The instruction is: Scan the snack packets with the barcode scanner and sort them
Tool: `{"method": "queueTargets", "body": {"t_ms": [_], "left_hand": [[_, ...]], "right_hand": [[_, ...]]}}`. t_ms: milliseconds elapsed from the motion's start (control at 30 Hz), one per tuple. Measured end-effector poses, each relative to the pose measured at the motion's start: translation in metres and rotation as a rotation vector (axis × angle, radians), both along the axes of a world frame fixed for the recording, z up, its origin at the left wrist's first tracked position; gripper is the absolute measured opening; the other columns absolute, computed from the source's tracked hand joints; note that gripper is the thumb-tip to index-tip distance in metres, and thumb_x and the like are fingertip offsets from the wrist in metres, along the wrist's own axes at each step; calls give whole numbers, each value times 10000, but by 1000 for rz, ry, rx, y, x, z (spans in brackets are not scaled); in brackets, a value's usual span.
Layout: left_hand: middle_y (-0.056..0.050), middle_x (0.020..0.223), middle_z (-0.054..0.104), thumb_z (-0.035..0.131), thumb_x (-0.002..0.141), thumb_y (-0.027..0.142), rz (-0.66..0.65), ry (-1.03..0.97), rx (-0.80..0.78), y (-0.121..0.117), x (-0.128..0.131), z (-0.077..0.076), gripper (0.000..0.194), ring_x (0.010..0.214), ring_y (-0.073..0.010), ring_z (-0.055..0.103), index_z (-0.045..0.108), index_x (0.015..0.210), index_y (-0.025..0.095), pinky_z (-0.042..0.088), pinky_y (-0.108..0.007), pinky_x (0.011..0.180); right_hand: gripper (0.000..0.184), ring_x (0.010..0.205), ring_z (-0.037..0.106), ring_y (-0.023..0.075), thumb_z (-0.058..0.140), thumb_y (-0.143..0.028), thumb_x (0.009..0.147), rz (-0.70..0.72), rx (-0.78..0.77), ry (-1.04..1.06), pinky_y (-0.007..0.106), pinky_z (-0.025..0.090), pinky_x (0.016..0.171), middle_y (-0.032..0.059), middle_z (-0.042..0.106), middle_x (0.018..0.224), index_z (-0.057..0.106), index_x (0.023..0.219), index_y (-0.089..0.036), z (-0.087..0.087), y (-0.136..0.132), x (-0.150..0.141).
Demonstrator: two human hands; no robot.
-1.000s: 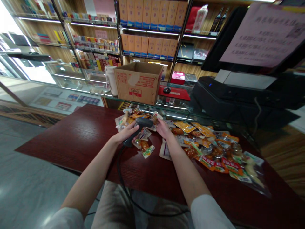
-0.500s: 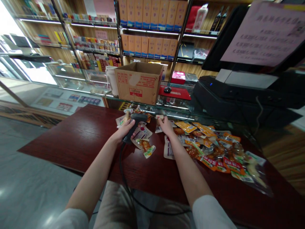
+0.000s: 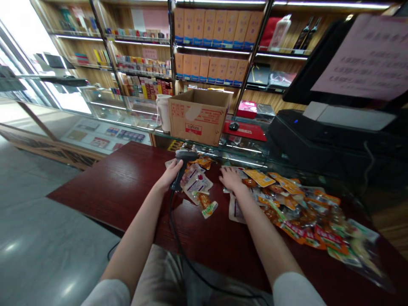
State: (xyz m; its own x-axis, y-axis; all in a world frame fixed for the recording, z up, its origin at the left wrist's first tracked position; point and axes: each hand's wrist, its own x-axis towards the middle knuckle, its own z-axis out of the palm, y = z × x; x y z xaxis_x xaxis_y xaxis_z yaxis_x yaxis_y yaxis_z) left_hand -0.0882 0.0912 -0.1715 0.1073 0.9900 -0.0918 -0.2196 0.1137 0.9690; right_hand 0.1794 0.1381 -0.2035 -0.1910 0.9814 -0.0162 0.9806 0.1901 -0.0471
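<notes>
My left hand [image 3: 172,173] is wrapped round the handle of a dark barcode scanner [image 3: 182,170], whose head points to the right. Beside and below it lie a white-and-purple snack packet [image 3: 198,183] and a small packet of brown food with a green label [image 3: 205,202]. Orange packets [image 3: 203,162] lie just past the scanner head. My right hand [image 3: 230,177] rests palm down with its fingers spread on a pale packet at the left end of a heap of vacuum-packed snacks [image 3: 290,208]. What is under the palm is hidden.
A cardboard box [image 3: 196,121] stands on the glass counter behind the dark red table [image 3: 105,182], next to a white jug [image 3: 164,112]. To the right are a mouse [image 3: 233,126] and a monitor [image 3: 321,63]. The scanner's cable [image 3: 178,242] runs over the table edge to my lap.
My right hand has let go of a small pale-ended item near the scanner and moved right onto the packets. The left hand still holds the scanner. The view has shifted slightly.
</notes>
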Motion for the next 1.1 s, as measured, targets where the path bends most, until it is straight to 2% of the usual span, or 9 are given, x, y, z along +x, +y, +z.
{"method": "queueTargets", "body": {"t_ms": [233, 333, 433, 500, 600, 733, 900, 1000, 1100], "left_hand": [[25, 669, 604, 613, 891, 521, 25, -24, 24, 2, -5, -2, 403, 443, -95, 554, 489, 1066, 180, 443, -200, 392], [13, 706, 623, 625, 882, 522, 17, -50, 29, 3, -5, -2, 423, 453, -98, 562, 492, 1089, 178, 448, -204, 393], [3, 749, 643, 630, 882, 508, 23, -58, 15, 3, -4, -2, 417, 450, -93, 561, 491, 1101, 181, 446, -202, 386], [-12, 798, 660, 625, 890, 490, 36, -56, 2, 4, -3, -2, 394, 442, -86, 553, 491, 1094, 181, 442, -201, 375], [-31, 853, 673, 618, 896, 479, 38, -68, -18, 5, -1, -2, 397, 442, -83, 548, 493, 1124, 178, 431, -200, 363], [-17, 790, 655, 638, 875, 506, 7, -81, -18, 2, 0, -2, 472, 452, -90, 549, 492, 1178, 174, 427, -200, 377], [42, 606, 567, 655, 838, 572, -64, -69, 20, -2, 4, -3, 544, 440, -101, 540, 488, 1186, 190, 406, -187, 387], [50, 595, 556, 668, 829, 566, -82, -68, 20, -3, 7, -3, 543, 431, -99, 536, 488, 1194, 207, 385, -182, 377], [43, 626, 574, 683, 824, 542, -118, -103, 25, -4, 9, -4, 557, 436, -96, 538, 485, 1235, 221, 377, -182, 375]], "right_hand": [[421, 1308, 464, 409, 585, -288, 888, -99, -168, -145, 581, 341, 1042, 215, 543, 1363, 580, 1286, -152, 16, 2, 28], [499, 1307, 468, 388, 606, -320, 882, -47, -9, -90, 554, 320, 1073, 228, 532, 1361, 529, 1338, -133, 20, 20, 14], [568, 1288, 510, 296, 556, -270, 912, 59, 122, 122, 419, 384, 1058, 195, 500, 1422, 405, 1445, -142, 18, 44, -10], [472, 1232, 563, 273, 549, -256, 917, 65, 98, 205, 381, 430, 1011, 165, 552, 1387, 486, 1376, -166, 13, 56, -23], [255, 1118, 643, 279, 466, -233, 951, -64, 74, 331, 383, 476, 937, 150, 678, 1184, 622, 1143, -175, 3, 64, -29], [311, 957, 723, 241, 322, -251, 989, -271, 68, 840, 352, 550, 805, 145, 701, 1103, 523, 1210, -166, -7, 61, -17], [235, 782, 758, 172, 349, -377, 981, -264, -12, 1547, 307, 602, 703, 46, 708, 1058, 429, 1168, -261, -17, 47, 0], [195, 658, 747, 165, 505, -417, 921, -243, -17, 1804, 269, 600, 616, -10, 709, 841, 451, 1024, -261, -25, 41, 3], [214, 628, 744, 171, 587, -396, 875, -207, -30, 1900, 260, 599, 590, -28, 688, 758, 465, 977, -252, -31, 38, 1]]}}
